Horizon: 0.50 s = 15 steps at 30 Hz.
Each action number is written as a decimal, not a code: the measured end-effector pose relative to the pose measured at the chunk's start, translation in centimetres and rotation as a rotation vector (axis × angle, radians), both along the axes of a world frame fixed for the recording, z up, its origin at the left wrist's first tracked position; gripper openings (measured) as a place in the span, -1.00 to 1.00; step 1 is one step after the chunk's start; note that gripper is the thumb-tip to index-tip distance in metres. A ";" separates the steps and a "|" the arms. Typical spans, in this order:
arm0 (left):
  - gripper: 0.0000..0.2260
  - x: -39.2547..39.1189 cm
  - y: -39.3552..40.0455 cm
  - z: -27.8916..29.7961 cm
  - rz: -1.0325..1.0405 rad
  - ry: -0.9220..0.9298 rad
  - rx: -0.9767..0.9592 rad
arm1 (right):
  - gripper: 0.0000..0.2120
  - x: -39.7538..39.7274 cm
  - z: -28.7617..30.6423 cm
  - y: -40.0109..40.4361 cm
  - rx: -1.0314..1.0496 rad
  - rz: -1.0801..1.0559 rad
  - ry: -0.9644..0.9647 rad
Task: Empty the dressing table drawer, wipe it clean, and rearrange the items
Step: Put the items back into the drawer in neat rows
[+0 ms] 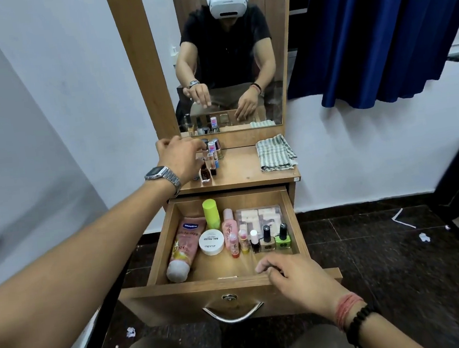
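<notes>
drawer (291, 218) open, holds 1 pink tube, 1 green bottle, 1 white jar, about 7 small bottles | tabletop (250, 171): small bottles cluster, count unclear; 1 folded cloth (275, 152) | left hand (177, 157) over cluster, fingers curled, grasp unclear | right hand (291, 273) relaxed, empty, on drawer's front edge

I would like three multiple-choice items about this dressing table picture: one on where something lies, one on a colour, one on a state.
1. Where does the striped cloth lie?
A. in the drawer
B. on the tabletop, right side
C. on the floor

2. What colour is the cap of the tall bottle at the back of the drawer?
A. yellow-green
B. black
C. red

3. In what state is the drawer?
A. shut
B. pulled open and empty
C. pulled open with items inside

Answers:
1 B: the striped cloth rests folded on the tabletop below the mirror.
2 A: the tall bottle has a yellow-green top.
3 C: the drawer is out, holding the Vaseline tube and others.
</notes>
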<state>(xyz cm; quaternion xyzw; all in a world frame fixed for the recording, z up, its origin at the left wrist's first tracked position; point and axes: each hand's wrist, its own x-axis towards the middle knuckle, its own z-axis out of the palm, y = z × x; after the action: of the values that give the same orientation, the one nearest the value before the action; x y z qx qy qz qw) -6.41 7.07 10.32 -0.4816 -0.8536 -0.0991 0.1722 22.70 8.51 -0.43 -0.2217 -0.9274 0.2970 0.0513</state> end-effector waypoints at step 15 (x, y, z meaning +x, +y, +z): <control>-0.84 -0.6 0.4 -1.0 -0.028 -0.014 -0.009 | -0.75 0.0 0.2 -0.2 -0.002 -0.030 -0.033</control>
<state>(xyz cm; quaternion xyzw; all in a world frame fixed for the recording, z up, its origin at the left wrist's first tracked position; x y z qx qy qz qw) -7.00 7.48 9.32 -0.4937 -0.8483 -0.1009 0.1626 22.66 8.27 -0.18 -0.2407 -0.9243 0.2934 0.0402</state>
